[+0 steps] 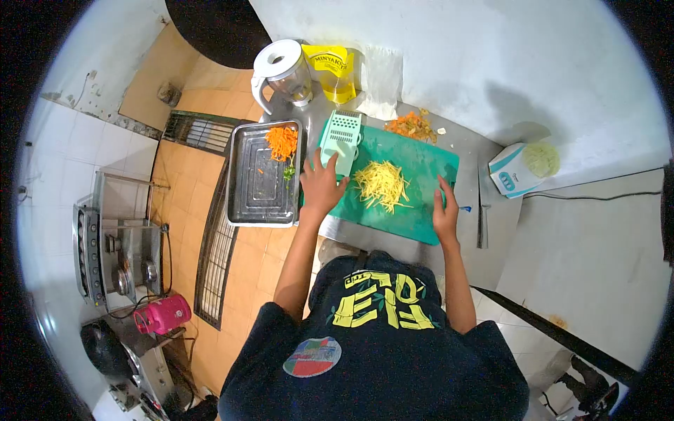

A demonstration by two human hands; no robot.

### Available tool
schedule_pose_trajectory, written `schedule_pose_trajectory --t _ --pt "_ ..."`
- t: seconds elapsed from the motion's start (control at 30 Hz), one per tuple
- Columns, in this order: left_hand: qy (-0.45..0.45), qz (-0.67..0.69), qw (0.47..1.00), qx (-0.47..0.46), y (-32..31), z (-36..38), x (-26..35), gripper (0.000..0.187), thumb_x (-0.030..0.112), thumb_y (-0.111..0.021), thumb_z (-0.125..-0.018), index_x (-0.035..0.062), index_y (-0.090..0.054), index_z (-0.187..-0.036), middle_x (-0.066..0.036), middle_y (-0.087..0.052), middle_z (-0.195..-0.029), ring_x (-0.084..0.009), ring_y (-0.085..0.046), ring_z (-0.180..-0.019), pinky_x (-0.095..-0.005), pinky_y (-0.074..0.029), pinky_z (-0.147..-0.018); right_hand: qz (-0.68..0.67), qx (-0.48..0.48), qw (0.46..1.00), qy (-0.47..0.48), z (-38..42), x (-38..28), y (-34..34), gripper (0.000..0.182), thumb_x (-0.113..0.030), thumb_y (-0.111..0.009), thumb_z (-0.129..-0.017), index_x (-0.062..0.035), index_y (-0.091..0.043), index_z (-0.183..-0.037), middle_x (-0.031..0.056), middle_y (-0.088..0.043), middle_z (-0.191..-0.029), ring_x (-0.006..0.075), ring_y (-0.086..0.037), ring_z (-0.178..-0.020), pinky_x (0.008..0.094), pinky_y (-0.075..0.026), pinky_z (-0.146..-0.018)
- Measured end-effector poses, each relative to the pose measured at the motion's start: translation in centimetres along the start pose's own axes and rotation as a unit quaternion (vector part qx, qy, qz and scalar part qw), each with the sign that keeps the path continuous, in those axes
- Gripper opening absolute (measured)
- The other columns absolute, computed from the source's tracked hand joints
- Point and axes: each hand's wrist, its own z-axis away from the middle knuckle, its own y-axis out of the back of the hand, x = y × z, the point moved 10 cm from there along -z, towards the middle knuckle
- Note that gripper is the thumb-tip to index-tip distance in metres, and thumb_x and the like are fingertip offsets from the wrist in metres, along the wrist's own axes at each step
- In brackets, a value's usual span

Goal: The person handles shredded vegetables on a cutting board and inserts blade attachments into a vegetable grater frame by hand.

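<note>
A green cutting board lies on the metal table with a pile of thin pale-yellow shreds at its middle. My left hand is over the board's left edge, fingers spread, fingertips right at the side of a mint-green grater. That grater rests on the board's upper left part, a small pale piece lying on its lower face. At the board's right edge is my right hand, its fingers stretched out along the rim and thumb apart.
Left of the board sits a metal tray holding orange shreds and some green bits. Behind stand a blender jug and a yellow pouch. Peelings lie by the wall. A knife and a white-blue box are rightward.
</note>
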Motion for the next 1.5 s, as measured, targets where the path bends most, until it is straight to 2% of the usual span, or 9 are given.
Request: schedule_pose_trajectory --t 0.1,0.43,0.73,0.87,0.97,1.07,1.1,1.3,1.5 --pt "0.021 0.024 0.999 -0.036 -3.7 -4.4 -3.0 0.088 0.043 -0.083 -0.081 0.0099 -0.043 -0.151 -0.024 -0.036 -0.156 -0.0484 -0.039 -0.141 -0.0652 -0.044 -0.104 -0.006 0.021 0.996 -0.082 1.9 1.1 -0.2 0.042 -0.016 -0.054 -0.105 -0.0071 -0.056 -0.146 0.0179 -0.056 -0.150 0.0355 -0.049 -0.141 0.0438 -0.037 -0.118" --pt "0.079 -0.045 0.989 -0.118 -7.2 -11.3 -2.4 0.119 0.054 -0.087 -0.071 0.0117 -0.023 -0.161 -0.025 -0.027 -0.160 -0.0463 -0.033 -0.144 -0.0642 -0.042 -0.105 0.056 0.086 0.990 -0.096 6.3 -1.1 -0.1 0.046 -0.020 -0.057 -0.104 -0.0063 -0.056 -0.147 0.0167 -0.056 -0.151 0.0351 -0.048 -0.142 0.0453 -0.035 -0.119" --pt "0.054 -0.032 0.993 -0.100 -6.6 -11.6 -2.3 0.120 0.047 -0.092 -0.063 0.0212 -0.027 -0.161 -0.023 -0.025 -0.160 -0.0452 -0.033 -0.142 -0.0678 -0.042 -0.101 0.087 0.056 0.992 -0.071 7.8 -2.7 -1.9 0.042 -0.014 -0.057 -0.103 -0.0064 -0.057 -0.145 0.0151 -0.056 -0.150 0.0311 -0.050 -0.141 0.0422 -0.038 -0.116" --pt "0.057 0.111 0.988 -0.086 -3.6 -10.7 -1.9 0.115 0.036 -0.091 -0.064 0.0185 -0.030 -0.160 -0.024 -0.033 -0.156 -0.0431 -0.040 -0.139 -0.0602 -0.043 -0.106 0.071 0.006 0.997 -0.031 5.2 -6.7 -3.4 0.041 -0.018 -0.059 -0.103 -0.0083 -0.060 -0.142 0.0151 -0.058 -0.147 0.0342 -0.051 -0.139 0.0447 -0.038 -0.117" --pt "0.023 0.360 0.931 -0.061 -2.6 -10.1 -2.3 0.102 0.023 -0.086 -0.070 0.0139 -0.035 -0.158 -0.025 -0.040 -0.151 -0.0379 -0.048 -0.135 -0.0493 -0.045 -0.108 0.040 -0.035 0.999 -0.006 2.6 -9.4 -5.4 0.039 -0.017 -0.058 -0.103 -0.0083 -0.061 -0.141 0.0152 -0.060 -0.145 0.0301 -0.053 -0.137 0.0422 -0.041 -0.114" --pt "0.126 0.651 0.727 -0.178 -1.4 -6.8 0.7 0.097 0.018 -0.082 -0.073 0.0129 -0.036 -0.158 -0.025 -0.038 -0.154 -0.0353 -0.047 -0.135 -0.0484 -0.044 -0.108 -0.081 -0.097 0.990 -0.055 0.7 -11.5 -8.2 0.042 -0.017 -0.058 -0.104 -0.0090 -0.057 -0.145 0.0155 -0.058 -0.146 0.0248 -0.054 -0.135 0.0402 -0.044 -0.110" --pt "0.122 0.680 0.696 -0.197 -0.2 -5.7 2.0 0.097 0.018 -0.081 -0.075 0.0138 -0.034 -0.160 -0.024 -0.038 -0.154 -0.0331 -0.048 -0.134 -0.0456 -0.043 -0.109 -0.137 -0.123 0.979 -0.084 0.5 -12.1 -9.4 0.044 -0.018 -0.058 -0.104 -0.0095 -0.055 -0.147 0.0156 -0.056 -0.147 0.0235 -0.055 -0.134 0.0401 -0.045 -0.108" --pt "0.043 0.739 0.645 -0.190 2.5 -2.6 4.3 0.105 0.024 -0.081 -0.072 0.0161 -0.029 -0.162 -0.021 -0.044 -0.147 -0.0335 -0.048 -0.133 -0.0446 -0.043 -0.111 -0.357 -0.180 0.909 -0.116 0.2 -15.2 -12.9 0.077 -0.024 -0.068 -0.100 -0.0081 -0.026 -0.162 0.0187 -0.041 -0.156 0.0260 -0.056 -0.124 0.0413 -0.045 -0.108" --pt "0.039 0.757 0.638 -0.134 2.8 -1.3 3.9 0.104 0.017 -0.075 -0.070 0.0114 -0.027 -0.163 -0.019 -0.044 -0.148 -0.0324 -0.049 -0.134 -0.0434 -0.044 -0.111 -0.304 -0.216 0.922 -0.105 0.5 -17.4 -12.2 0.096 -0.022 -0.082 -0.088 -0.0074 -0.023 -0.163 0.0202 -0.039 -0.157 0.0276 -0.054 -0.127 0.0437 -0.046 -0.108"
